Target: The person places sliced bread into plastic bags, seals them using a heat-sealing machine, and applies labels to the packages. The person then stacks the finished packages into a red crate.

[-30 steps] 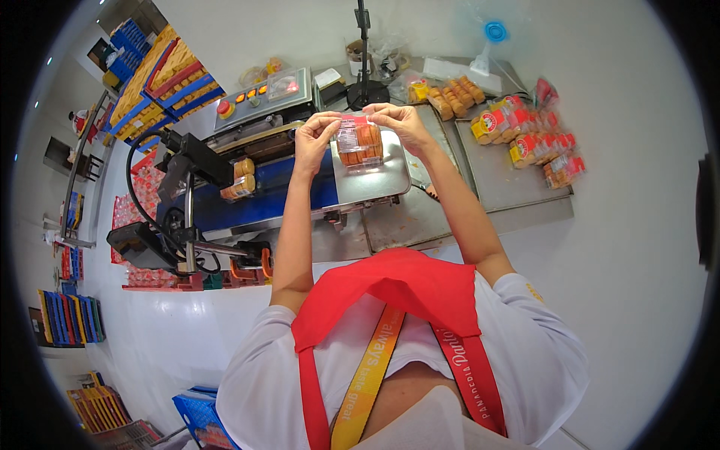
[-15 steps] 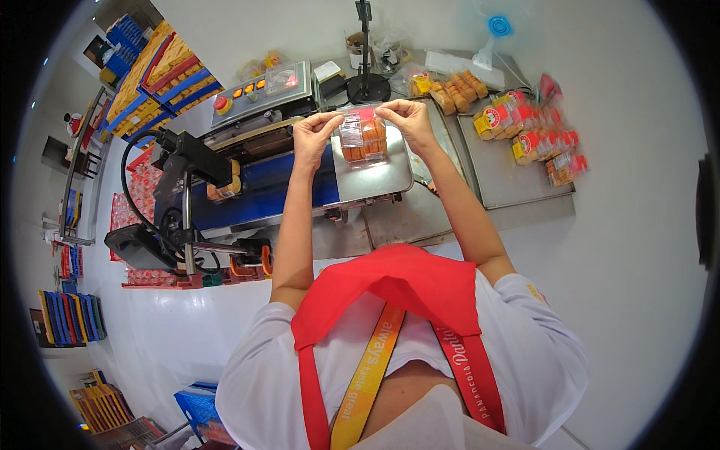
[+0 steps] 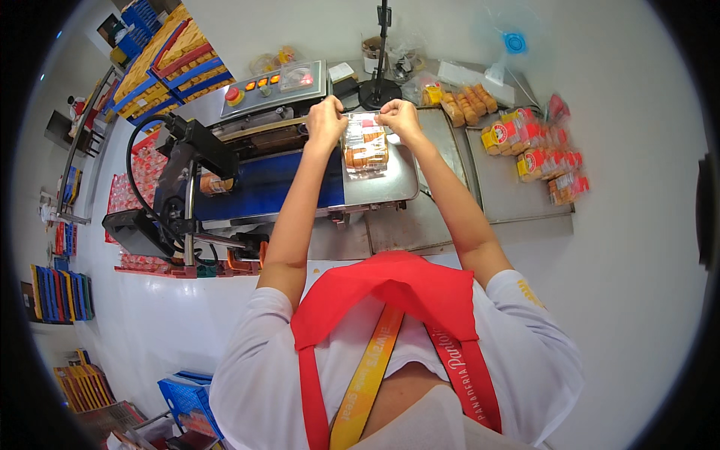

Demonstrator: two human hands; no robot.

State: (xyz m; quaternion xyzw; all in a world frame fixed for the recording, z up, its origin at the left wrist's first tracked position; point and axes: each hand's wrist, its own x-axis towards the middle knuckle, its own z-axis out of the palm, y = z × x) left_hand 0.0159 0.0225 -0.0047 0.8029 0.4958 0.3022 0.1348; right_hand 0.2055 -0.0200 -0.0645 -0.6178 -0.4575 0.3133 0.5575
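A clear bag of brown bread pieces (image 3: 366, 154) hangs over the bare metal plate at the right end of a blue conveyor belt (image 3: 289, 182). My left hand (image 3: 325, 124) pinches the bag's upper left corner, fingers closed. At its upper right corner my right hand (image 3: 400, 121) pinches the film in the same way. Another packed bread bag (image 3: 215, 184) lies farther left on the belt, partly hidden by a black printer-like head (image 3: 202, 146) on a metal post.
Behind the belt stands a control panel (image 3: 274, 86) with lit buttons and a red knob. A black stand (image 3: 380, 91) rises beyond my hands. Several packed bread bags (image 3: 529, 135) lie on the metal table at right. Stacked trays (image 3: 169, 64) fill the far left.
The bag on the belt has moved left, farther beneath the black head. My left hand has turned its fingers more inward; both hands still grip the bag's top edge.
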